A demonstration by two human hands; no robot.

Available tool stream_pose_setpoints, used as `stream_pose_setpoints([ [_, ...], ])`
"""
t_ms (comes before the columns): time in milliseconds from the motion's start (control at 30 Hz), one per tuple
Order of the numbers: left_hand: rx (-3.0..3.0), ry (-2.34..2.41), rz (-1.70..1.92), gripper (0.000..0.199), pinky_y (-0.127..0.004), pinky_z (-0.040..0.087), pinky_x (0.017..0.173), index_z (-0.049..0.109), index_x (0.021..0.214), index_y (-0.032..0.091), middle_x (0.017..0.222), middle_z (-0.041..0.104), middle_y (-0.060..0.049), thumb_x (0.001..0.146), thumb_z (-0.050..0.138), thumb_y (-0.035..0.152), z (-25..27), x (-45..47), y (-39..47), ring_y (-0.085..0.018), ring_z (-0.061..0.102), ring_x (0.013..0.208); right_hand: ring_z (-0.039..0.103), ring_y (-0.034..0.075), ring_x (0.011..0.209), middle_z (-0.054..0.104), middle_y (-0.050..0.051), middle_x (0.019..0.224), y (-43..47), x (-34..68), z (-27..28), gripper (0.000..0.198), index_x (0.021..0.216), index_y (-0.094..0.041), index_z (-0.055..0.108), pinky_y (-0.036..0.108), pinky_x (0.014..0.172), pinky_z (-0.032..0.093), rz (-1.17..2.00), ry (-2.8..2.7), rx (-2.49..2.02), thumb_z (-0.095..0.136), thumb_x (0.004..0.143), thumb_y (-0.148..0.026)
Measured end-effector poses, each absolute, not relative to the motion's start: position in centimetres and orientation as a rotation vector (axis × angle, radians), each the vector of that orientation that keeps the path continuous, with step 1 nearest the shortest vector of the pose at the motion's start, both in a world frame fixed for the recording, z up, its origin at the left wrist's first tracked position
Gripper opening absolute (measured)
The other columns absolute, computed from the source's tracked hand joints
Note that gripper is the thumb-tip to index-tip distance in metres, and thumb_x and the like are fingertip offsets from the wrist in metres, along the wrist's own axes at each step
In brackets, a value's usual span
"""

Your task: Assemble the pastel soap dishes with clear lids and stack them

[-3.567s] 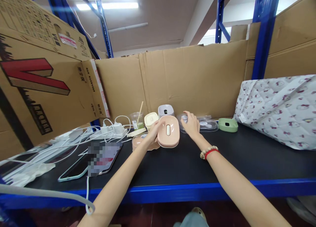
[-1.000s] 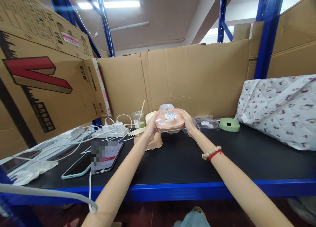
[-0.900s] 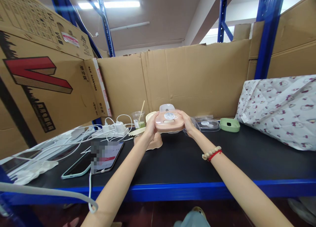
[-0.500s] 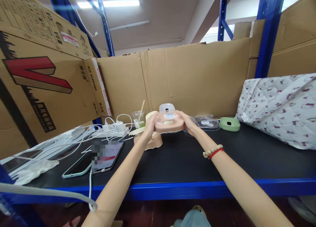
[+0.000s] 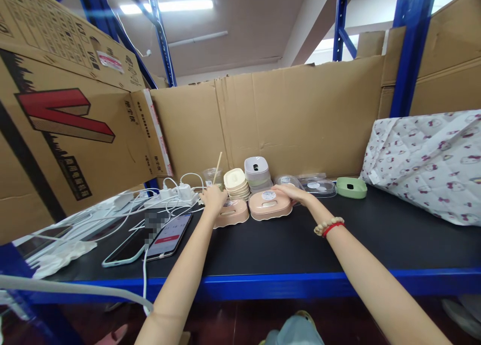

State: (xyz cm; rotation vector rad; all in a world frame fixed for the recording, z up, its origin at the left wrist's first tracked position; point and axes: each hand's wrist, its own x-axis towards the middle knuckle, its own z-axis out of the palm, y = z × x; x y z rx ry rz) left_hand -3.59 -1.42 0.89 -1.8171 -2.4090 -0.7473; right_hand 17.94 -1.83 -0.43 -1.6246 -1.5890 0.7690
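Observation:
A pink oval box (image 5: 271, 209) with a clear cover, a round white label and a slot in its top rests on the black shelf. My right hand (image 5: 290, 192) holds it by its rear right edge, fingers curled over the rim. Left of it sits a similar pink box (image 5: 236, 214), partly covered by my left hand (image 5: 213, 201). That hand reaches past the box's left end, fingers apart, and hides what lies beneath. Behind the boxes are a stack of cream lids (image 5: 235, 180) and a stack of pale lilac trays (image 5: 256, 168).
A clear cup (image 5: 211, 175) with a straw stands behind my left hand. Two phones (image 5: 171, 237) and white chargers with cables (image 5: 184, 192) lie left. Clear covers (image 5: 319, 186), a green tray (image 5: 351, 188) and a patterned quilted bag (image 5: 424, 164) are right. Cardboard (image 5: 300, 119) walls the back.
The pink box that both hands held raised has come down onto the shelf beside the other. My left hand has let go and moved left; my right hand stays on the box.

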Motion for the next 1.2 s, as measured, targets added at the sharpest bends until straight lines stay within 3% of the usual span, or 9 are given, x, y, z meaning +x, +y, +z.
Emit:
stream_pose_setpoints([
  [100,-1.783,-2.517,-0.631,0.047,-0.047,0.038,0.092,0.063,0.111,0.003,0.121,0.058,-0.029,0.079,0.047,0.033,0.7,-3.9,-1.1,-0.039,0.053,0.116,0.061,0.020,0.070,0.067,0.006,0.074,-1.6,17.7,-0.5,0.024,0.071,-0.017,0.068,0.030,0.057,0.048,0.718,-1.630,-1.751,0.058,0.076,-0.038],
  [200,-1.801,-2.546,-0.568,0.047,-0.048,0.038,0.092,0.064,0.109,0.006,0.119,0.060,-0.027,0.078,0.046,0.036,0.7,-4.0,-1.1,-0.038,0.055,0.114,0.062,0.021,0.069,0.065,0.004,0.065,-1.8,17.3,-0.3,0.020,0.060,-0.019,0.064,0.030,0.060,0.048,0.602,-1.675,-1.837,0.065,0.069,-0.036],
  [333,-1.825,-2.501,-0.552,0.048,-0.046,0.040,0.090,0.064,0.109,0.009,0.118,0.062,-0.024,0.076,0.049,0.041,1.0,-3.9,-1.3,-0.037,0.056,0.113,0.062,0.022,0.090,0.068,0.002,0.082,-2.2,17.2,0.0,0.008,0.072,-0.024,0.067,0.031,0.079,0.046,0.362,-1.640,-1.874,0.062,0.071,-0.030],
  [467,-1.810,-2.448,-0.638,0.038,-0.041,0.045,0.082,0.068,0.101,0.014,0.109,0.067,-0.020,0.072,0.056,0.035,1.2,-4.0,-1.5,-0.035,0.060,0.108,0.053,0.025,0.111,0.061,0.008,0.112,-2.1,17.9,-0.5,0.028,0.102,-0.023,0.063,0.035,0.089,0.042,0.059,-1.496,-1.917,0.057,0.075,-0.027],
  [600,-1.775,-2.323,-0.823,0.033,-0.036,0.046,0.082,0.068,0.103,0.018,0.107,0.069,-0.015,0.076,0.049,0.016,1.3,-4.1,-1.6,-0.029,0.062,0.105,0.049,0.029,0.116,0.054,0.013,0.117,-1.6,18.7,-2.0,0.048,0.114,-0.020,0.054,0.040,0.093,0.037,-0.051,-1.412,-2.019,0.065,0.070,-0.035],
  [800,-1.837,-2.375,-0.734,0.027,-0.043,0.045,0.084,0.070,0.092,0.017,0.102,0.070,-0.018,0.073,0.060,0.034,1.0,-4.2,-1.3,-0.034,0.062,0.104,0.050,0.030,0.114,0.050,0.014,0.118,-0.8,19.3,-3.4,0.066,0.123,-0.023,0.043,0.039,0.090,0.037,0.023,-1.441,-2.025,0.070,0.066,-0.042],
  [967,-1.886,-2.363,-0.712,0.019,-0.038,0.046,0.077,0.070,0.085,0.016,0.095,0.072,-0.018,0.072,0.057,0.022,0.8,-4.5,-1.2,-0.032,0.065,0.097,0.050,0.031,0.115,0.049,0.014,0.119,-0.7,19.5,-3.5,0.072,0.128,-0.024,0.039,0.039,0.091,0.038,0.024,-1.472,-2.018,0.070,0.066,-0.041],
  [1200,-1.838,-2.294,-0.780,0.029,-0.044,0.040,0.087,0.070,0.090,0.011,0.100,0.069,-0.022,0.080,0.047,0.024,1.4,-4.2,-1.8,-0.035,0.059,0.106,0.050,0.031,0.115,0.049,0.015,0.119,-1.3,19.1,-2.9,0.075,0.128,-0.021,0.038,0.038,0.090,0.039,0.033,-1.394,-1.984,0.071,0.062,-0.037],
])
